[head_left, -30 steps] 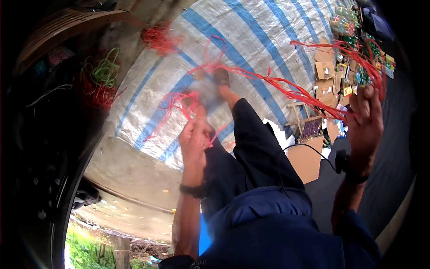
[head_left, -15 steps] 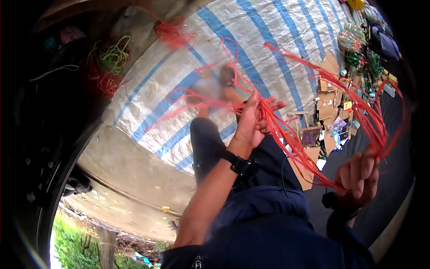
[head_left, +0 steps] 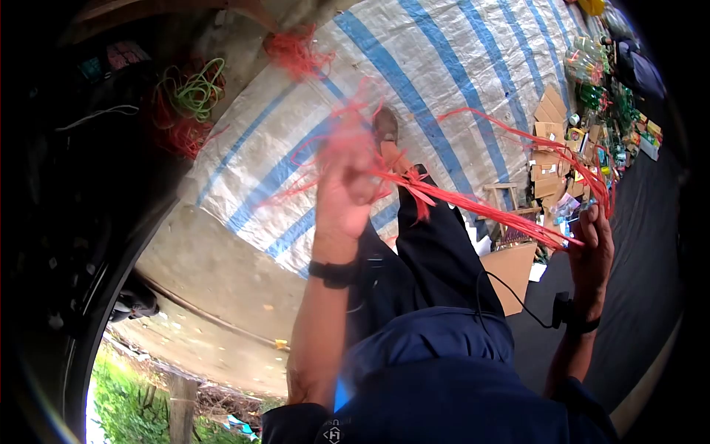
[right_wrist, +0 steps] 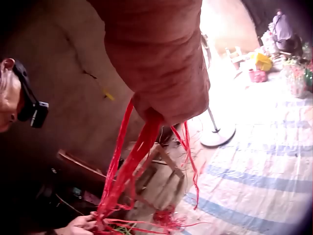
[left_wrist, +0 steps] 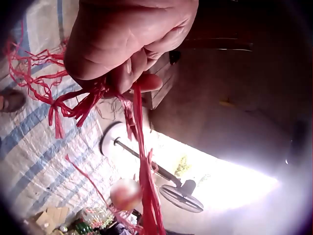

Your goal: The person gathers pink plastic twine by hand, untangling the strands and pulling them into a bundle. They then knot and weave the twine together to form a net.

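Observation:
A long bundle of red plastic twine [head_left: 481,211] stretches between my two hands, its strands frayed and loose at the ends. My left hand [head_left: 344,196], blurred in the head view, grips the twine at one end; loose strands trail out past its fingers. In the left wrist view, twine [left_wrist: 149,191] hangs below the curled fingers of that hand [left_wrist: 132,41]. At the other end, my right hand [head_left: 592,240] holds the bundle, with a loose length arcing up and leftward from it. The right wrist view shows the twine [right_wrist: 132,161] coming out of my right fist [right_wrist: 159,63].
A blue-and-white striped tarp [head_left: 444,96] covers the floor. Tangled red twine [head_left: 296,53] and a green cord coil [head_left: 200,89] lie at its left. Flattened cardboard [head_left: 547,170] and bottles [head_left: 588,63] line the right side. A standing fan [left_wrist: 181,198] appears in the left wrist view.
My left hand has swung left to the middle and then right along the strands, then back left. The right hand dipped and rose again. The bundle is now drawn straighter between them.

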`<state>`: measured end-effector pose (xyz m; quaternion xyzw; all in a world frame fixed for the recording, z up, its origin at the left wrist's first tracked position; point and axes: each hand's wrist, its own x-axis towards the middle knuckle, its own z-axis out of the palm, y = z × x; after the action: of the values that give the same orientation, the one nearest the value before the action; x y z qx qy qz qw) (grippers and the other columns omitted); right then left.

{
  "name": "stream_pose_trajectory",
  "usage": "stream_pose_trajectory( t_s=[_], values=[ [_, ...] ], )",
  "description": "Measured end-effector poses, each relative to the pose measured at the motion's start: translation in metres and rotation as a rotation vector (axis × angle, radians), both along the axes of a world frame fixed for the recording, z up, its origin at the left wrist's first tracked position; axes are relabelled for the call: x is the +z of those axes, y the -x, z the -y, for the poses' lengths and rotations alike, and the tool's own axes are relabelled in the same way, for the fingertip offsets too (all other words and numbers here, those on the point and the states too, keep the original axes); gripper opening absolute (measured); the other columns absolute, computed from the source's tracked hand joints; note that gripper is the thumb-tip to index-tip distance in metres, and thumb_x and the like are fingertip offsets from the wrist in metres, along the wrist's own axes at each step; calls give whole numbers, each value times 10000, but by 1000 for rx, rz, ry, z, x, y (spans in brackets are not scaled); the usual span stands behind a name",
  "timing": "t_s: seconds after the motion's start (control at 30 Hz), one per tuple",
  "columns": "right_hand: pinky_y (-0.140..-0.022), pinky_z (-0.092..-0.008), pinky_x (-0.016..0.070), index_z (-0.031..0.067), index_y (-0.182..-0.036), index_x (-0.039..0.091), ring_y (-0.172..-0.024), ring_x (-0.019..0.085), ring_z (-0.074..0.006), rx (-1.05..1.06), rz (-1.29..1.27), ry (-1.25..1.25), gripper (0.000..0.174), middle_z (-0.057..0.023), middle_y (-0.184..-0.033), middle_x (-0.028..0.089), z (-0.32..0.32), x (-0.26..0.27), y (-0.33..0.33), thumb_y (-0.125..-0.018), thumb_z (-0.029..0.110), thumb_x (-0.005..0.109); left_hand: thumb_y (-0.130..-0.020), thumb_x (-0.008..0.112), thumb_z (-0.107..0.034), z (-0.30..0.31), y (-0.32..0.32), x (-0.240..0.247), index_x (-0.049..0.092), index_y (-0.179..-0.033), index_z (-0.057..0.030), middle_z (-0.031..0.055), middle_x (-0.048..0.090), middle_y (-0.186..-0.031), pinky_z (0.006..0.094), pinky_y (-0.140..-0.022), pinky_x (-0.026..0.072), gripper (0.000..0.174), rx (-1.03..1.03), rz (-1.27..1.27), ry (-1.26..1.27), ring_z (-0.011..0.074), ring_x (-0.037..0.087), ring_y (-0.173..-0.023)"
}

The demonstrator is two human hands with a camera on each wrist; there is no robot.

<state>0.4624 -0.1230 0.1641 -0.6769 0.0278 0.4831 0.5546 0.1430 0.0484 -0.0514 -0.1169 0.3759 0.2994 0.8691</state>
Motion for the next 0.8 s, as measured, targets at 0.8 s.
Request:
stream_pose_trajectory(
  t_s=[0.8],
  values=[
    [-361, -207, 198, 185, -883, 528, -416, 262, -20, -397, 234, 536, 226, 116, -550, 314, 237, -79, -122, -1060, 309, 463, -1042, 524, -263, -52, 131, -12, 567, -960, -116, -39, 450, -683, 218, -405, 232, 174, -113, -477, -152, 44, 252, -451]
  ],
)
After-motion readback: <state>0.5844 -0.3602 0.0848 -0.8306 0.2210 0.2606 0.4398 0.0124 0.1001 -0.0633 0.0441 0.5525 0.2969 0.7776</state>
